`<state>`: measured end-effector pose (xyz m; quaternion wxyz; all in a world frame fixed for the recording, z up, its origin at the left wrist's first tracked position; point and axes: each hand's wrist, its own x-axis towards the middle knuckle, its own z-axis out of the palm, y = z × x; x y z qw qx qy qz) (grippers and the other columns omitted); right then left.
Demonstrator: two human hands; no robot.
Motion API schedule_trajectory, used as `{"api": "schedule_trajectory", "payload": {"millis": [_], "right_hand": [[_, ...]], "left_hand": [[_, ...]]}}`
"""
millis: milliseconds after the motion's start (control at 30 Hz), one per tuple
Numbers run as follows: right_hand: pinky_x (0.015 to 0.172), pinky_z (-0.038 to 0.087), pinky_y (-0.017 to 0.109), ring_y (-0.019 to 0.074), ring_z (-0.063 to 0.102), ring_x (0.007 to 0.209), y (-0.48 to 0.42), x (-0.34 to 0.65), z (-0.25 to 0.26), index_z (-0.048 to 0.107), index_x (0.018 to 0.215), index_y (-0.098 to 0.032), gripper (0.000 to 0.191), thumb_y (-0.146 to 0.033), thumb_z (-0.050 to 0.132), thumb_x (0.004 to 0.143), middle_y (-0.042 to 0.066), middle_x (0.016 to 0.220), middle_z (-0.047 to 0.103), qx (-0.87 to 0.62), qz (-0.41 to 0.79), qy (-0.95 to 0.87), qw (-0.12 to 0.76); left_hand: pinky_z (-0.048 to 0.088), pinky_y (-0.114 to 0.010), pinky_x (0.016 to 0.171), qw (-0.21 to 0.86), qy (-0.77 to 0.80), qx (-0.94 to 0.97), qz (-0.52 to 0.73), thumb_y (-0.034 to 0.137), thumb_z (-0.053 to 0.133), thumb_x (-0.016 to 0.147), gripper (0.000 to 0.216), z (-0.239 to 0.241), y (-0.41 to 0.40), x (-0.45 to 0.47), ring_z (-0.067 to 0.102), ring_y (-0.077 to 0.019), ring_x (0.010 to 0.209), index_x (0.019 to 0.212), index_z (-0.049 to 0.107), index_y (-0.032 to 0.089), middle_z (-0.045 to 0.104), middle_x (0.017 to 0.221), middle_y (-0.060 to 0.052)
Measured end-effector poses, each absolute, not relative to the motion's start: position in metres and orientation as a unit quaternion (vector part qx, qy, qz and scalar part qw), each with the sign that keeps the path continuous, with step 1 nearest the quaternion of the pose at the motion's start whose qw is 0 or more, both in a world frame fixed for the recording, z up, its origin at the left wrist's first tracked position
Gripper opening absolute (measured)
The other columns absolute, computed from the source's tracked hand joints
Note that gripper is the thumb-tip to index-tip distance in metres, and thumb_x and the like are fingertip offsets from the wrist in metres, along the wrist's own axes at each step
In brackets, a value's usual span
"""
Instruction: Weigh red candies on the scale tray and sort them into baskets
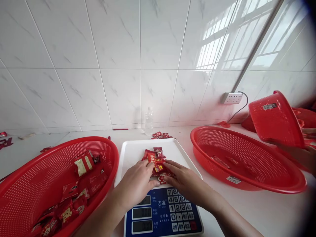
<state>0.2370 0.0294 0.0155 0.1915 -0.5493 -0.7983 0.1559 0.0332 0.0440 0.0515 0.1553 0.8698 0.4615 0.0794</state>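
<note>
A small pile of red snack packets (156, 161) lies on the white tray (130, 151) of a weighing scale with a blue keypad panel (163, 214). My left hand (138, 179) is closed against the pile's left side, fingers curled over the packets. From the right, my right hand (184, 179) grips the same pile, its thumb near the lower edge. A dark red packet (159, 152) sits at the top of the pile. My hands hide parts of the packets and some of the panel.
A red basket (93, 141) at left holds several packets. Another red basket (209, 131) stands right of the scale with a few packets inside. At far right, another person's hand (296, 153) holds a tilted red basket (274, 115). Behind the scale stand a clear bottle (149, 121) and loose packets (161, 135).
</note>
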Motion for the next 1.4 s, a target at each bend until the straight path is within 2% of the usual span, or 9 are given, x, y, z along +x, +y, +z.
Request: {"api": "schedule_trajectory", "payload": {"millis": [133, 233, 333, 467, 567, 767, 867, 1067, 1400], "right_hand": [[0.105, 0.048, 0.049, 0.0294, 0.059, 0.124, 0.040, 0.238, 0.018, 0.062, 0.130, -0.018, 0.039, -0.035, 0.044, 0.101, 0.014, 0.137, 0.060, -0.571, 0.133, -0.783, 0.210], [0.113, 0.037, 0.055, 0.0332, 0.039, 0.142, 0.055, 0.238, 0.018, 0.050, 0.143, -0.017, 0.048, -0.037, 0.048, 0.099, 0.015, 0.152, 0.044, -0.558, 0.133, -0.796, 0.193], [0.117, 0.032, 0.053, 0.0308, 0.028, 0.147, 0.066, 0.236, 0.019, 0.050, 0.145, -0.023, 0.049, -0.039, 0.051, 0.098, 0.009, 0.155, 0.042, -0.528, 0.157, -0.820, 0.157], [0.118, 0.033, 0.048, 0.0274, 0.035, 0.145, 0.065, 0.236, 0.024, 0.054, 0.142, -0.024, 0.045, -0.040, 0.049, 0.100, 0.008, 0.153, 0.046, -0.514, 0.178, -0.829, 0.130], [0.116, 0.034, 0.050, 0.0299, 0.034, 0.145, 0.057, 0.244, 0.029, 0.051, 0.144, -0.023, 0.049, -0.045, 0.047, 0.100, 0.010, 0.155, 0.042, -0.528, 0.189, -0.820, 0.116], [0.115, 0.034, 0.054, 0.0340, 0.032, 0.145, 0.044, 0.263, 0.033, 0.047, 0.147, -0.025, 0.062, -0.050, 0.059, 0.092, 0.010, 0.159, 0.035, -0.552, 0.206, -0.804, 0.085], [0.116, 0.034, 0.051, 0.0318, 0.034, 0.145, 0.042, 0.259, 0.034, 0.050, 0.145, -0.023, 0.057, -0.041, 0.060, 0.092, 0.010, 0.156, 0.039, -0.552, 0.193, -0.807, 0.083], [0.113, 0.038, 0.049, 0.0310, 0.044, 0.139, 0.036, 0.237, 0.037, 0.063, 0.129, -0.016, 0.036, -0.027, 0.057, 0.095, 0.013, 0.146, 0.052, -0.553, 0.141, -0.816, 0.092], [0.099, 0.049, 0.049, 0.0336, 0.061, 0.119, 0.031, 0.232, 0.033, 0.065, 0.114, -0.019, 0.023, -0.026, 0.056, 0.094, 0.014, 0.129, 0.065, -0.574, 0.126, -0.801, 0.110]], "left_hand": [[0.051, -0.048, 0.096, 0.144, 0.454, 0.876, 0.079, 0.030, 0.066, 0.090, 0.039, 0.054, 0.042, 0.032, 0.059, -0.0321, 0.116, 0.126, 0.061, 0.014, 0.064, 0.121, -0.014], [0.052, -0.048, 0.093, 0.135, 0.443, 0.883, 0.080, 0.033, 0.067, 0.090, 0.036, 0.054, 0.041, 0.031, 0.058, -0.0323, 0.117, 0.123, 0.064, 0.018, 0.062, 0.121, -0.012], [0.052, -0.047, 0.093, 0.139, 0.430, 0.888, 0.082, 0.035, 0.065, 0.092, 0.032, 0.052, 0.041, 0.031, 0.059, -0.0311, 0.116, 0.121, 0.066, 0.022, 0.062, 0.120, -0.011], [0.052, -0.046, 0.093, 0.146, 0.428, 0.888, 0.078, 0.037, 0.063, 0.093, 0.030, 0.051, 0.043, 0.029, 0.059, -0.0307, 0.117, 0.119, 0.067, 0.023, 0.062, 0.122, -0.010], [0.052, -0.044, 0.094, 0.148, 0.433, 0.886, 0.074, 0.035, 0.060, 0.094, 0.026, 0.052, 0.044, 0.027, 0.059, -0.0289, 0.116, 0.115, 0.067, 0.022, 0.062, 0.122, -0.009], [0.053, -0.047, 0.088, 0.139, 0.464, 0.873, 0.053, 0.021, 0.059, 0.093, 0.014, 0.050, 0.046, 0.022, 0.062, -0.0311, 0.108, 0.104, 0.065, 0.013, 0.066, 0.113, -0.013], [0.053, -0.046, 0.089, 0.139, 0.471, 0.870, 0.042, 0.016, 0.059, 0.092, 0.012, 0.049, 0.047, 0.025, 0.063, -0.0301, 0.106, 0.103, 0.064, 0.013, 0.067, 0.110, -0.013], [0.054, -0.044, 0.085, 0.140, 0.493, 0.857, 0.050, 0.028, 0.056, 0.096, 0.019, 0.051, 0.047, 0.031, 0.066, -0.0301, 0.101, 0.104, 0.064, 0.012, 0.069, 0.107, -0.015], [0.054, -0.040, 0.077, 0.123, 0.484, 0.864, 0.066, 0.024, 0.059, 0.093, 0.015, 0.046, 0.046, 0.033, 0.069, -0.0296, 0.093, 0.105, 0.061, 0.015, 0.071, 0.102, -0.012]]}}
